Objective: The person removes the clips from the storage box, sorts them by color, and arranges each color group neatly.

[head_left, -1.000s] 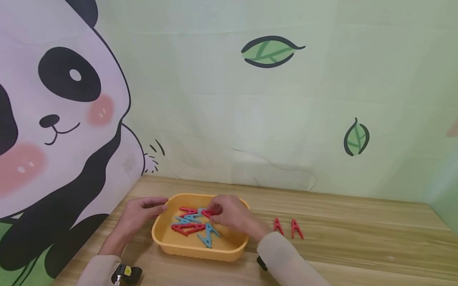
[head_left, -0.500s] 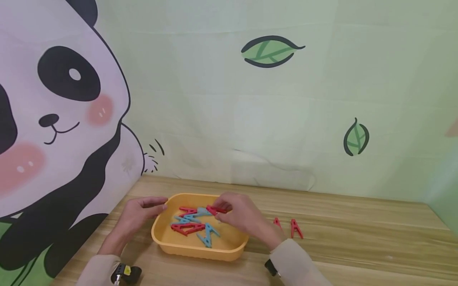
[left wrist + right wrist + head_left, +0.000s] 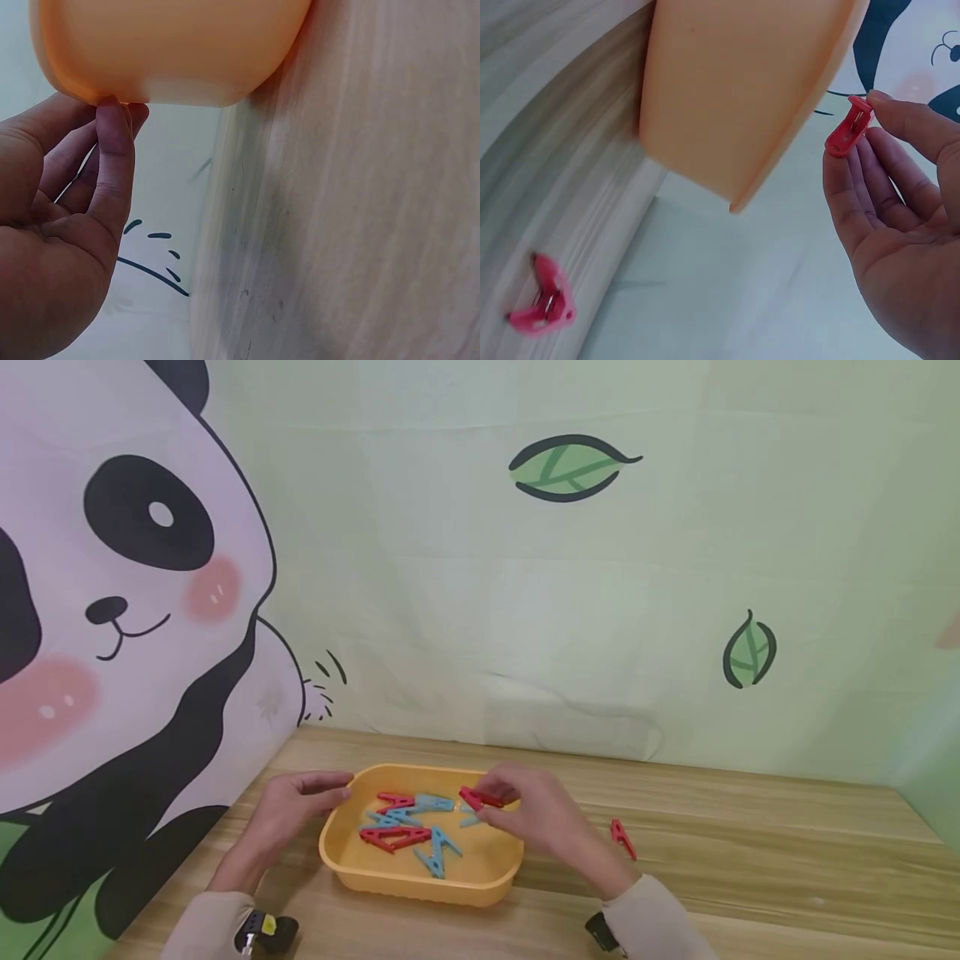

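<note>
A yellow-orange plastic basin point(image 3: 422, 893) stands on the table, holding several red and blue clothespins. My left hand point(image 3: 281, 814) is at its left rim; the left wrist view has thumb and fingers point(image 3: 114, 139) pinching the edge. Over the right part of the basin, my right hand point(image 3: 543, 814) pinches a red clothespin point(image 3: 847, 133) between thumb and fingers. Beneath it a blue clothespin point(image 3: 468, 819) is partly covered. Another blue clothespin point(image 3: 438, 853) lies near the front, beside red ones point(image 3: 395, 838) to the left.
One red clothespin point(image 3: 622, 839) lies on the wooden table point(image 3: 750, 860) right of the basin. Behind the table rises a pale green wall point(image 3: 420, 568) with leaf drawings, and a large panda picture point(image 3: 225, 693) fills the left side.
My right hand has moved right across the basin with the red clothespin, uncovering blue ones. My forearm now hides one of two clothespins on the table. The left hand stays put.
</note>
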The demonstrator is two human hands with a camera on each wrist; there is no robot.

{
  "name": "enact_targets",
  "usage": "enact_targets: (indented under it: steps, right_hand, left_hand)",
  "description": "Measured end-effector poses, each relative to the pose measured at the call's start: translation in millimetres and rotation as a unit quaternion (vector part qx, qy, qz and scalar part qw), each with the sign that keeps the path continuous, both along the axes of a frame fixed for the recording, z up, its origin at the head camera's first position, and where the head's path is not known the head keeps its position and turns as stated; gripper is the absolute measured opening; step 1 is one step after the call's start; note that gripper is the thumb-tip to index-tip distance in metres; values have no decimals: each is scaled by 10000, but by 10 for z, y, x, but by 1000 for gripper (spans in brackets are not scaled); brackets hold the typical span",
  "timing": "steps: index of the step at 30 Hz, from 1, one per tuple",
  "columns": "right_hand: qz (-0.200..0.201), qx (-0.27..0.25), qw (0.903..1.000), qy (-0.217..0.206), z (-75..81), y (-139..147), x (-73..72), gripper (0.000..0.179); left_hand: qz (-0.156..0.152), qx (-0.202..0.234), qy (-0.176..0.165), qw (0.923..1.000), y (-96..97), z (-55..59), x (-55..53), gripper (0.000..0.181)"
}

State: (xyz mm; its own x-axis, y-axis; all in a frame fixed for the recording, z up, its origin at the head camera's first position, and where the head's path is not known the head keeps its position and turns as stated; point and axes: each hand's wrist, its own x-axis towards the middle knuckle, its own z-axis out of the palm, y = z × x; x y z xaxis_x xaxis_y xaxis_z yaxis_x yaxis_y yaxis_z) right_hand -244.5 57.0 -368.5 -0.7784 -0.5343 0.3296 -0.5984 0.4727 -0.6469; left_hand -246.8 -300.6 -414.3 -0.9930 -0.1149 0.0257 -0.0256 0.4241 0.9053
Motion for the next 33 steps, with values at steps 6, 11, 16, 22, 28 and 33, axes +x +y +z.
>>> enact_targets:
  steps: [6, 11, 16, 22, 28, 33]
  right_hand:
    - [-171, -149, 9996, -145, 4, 183, 11, 19]
    - [-332, -131, 9991, -216, -18, 319, 15, 18]
    - [-503, -76, 9984, -254, -60, 452, 16, 19]
    - [-710, -161, 9964, -444, -99, 636, 12, 17]
    - [-853, -104, 9957, -338, -130, 812, -1, 19]
    - [-1019, -72, 9940, -395, -139, 940, -15, 20]
  left_hand:
    - [-17, 7, 28, 10000, 3, -1, -7, 40]
    - [-7, 23, 47, 10000, 0, -6, -15, 40]
    - [-2, -32, 55, 10000, -3, -10, -13, 40]
    - [-6, -9, 62, 10000, -8, -16, -11, 41]
    - [1, -21, 74, 10000, -8, -13, -7, 42]
    - [-2, 0, 74, 10000, -6, -12, -5, 42]
